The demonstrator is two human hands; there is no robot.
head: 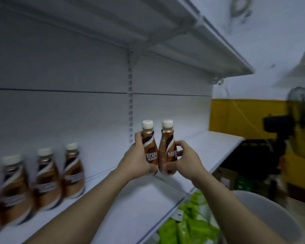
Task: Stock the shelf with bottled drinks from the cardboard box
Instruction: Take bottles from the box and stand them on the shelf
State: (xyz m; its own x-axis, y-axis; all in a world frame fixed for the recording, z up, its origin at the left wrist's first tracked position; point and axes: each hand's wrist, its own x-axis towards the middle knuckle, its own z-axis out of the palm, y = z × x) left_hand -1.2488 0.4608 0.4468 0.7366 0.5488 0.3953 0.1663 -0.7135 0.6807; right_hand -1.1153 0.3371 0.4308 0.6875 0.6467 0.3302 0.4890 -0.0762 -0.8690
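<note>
My left hand grips a brown coffee bottle with a white cap. A second, matching bottle is in my right hand. Both bottles are upright, side by side and touching, held just above the white shelf board. At the left of that shelf three of the same bottles stand in a row, blurred. The cardboard box is not clearly in view.
Another white shelf hangs overhead. Green packets lie on the level below the shelf edge. A pale round tub sits at lower right. A black fan and yellow wall stand beyond the shelf's right end.
</note>
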